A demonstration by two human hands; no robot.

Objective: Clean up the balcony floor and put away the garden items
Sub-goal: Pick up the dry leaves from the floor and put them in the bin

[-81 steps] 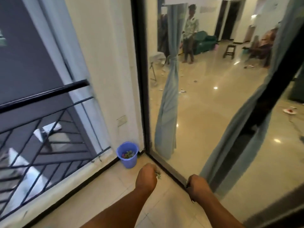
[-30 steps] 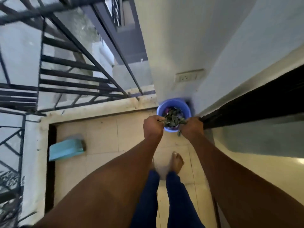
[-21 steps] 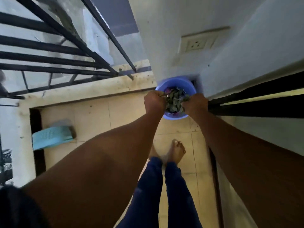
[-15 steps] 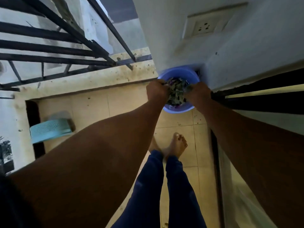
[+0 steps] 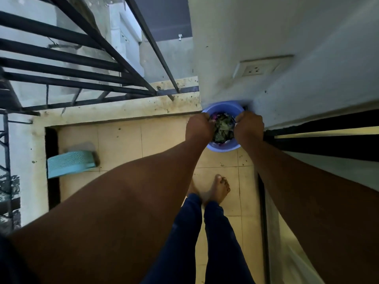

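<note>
A blue plastic bucket (image 5: 223,105) stands on the balcony floor in the corner by the wall and the sliding-door track. It holds a heap of dry green leaves (image 5: 223,128) with some purple bits. My left hand (image 5: 199,128) and my right hand (image 5: 249,128) are over the bucket's left and right sides, knuckles up and fingers curled in around the clump of leaves between them. The fingertips are hidden among the leaves.
A teal dustpan (image 5: 69,163) lies on the beige tiles at the left beside a dark floor gap. The black railing (image 5: 86,83) runs along the stained ledge. My bare foot (image 5: 217,187) stands behind the bucket. A wall socket (image 5: 256,68) sits above it.
I walked from the doorway to the corner bucket carrying leaves in both hands. Over the last second my hands have lowered the clump into the bucket.
</note>
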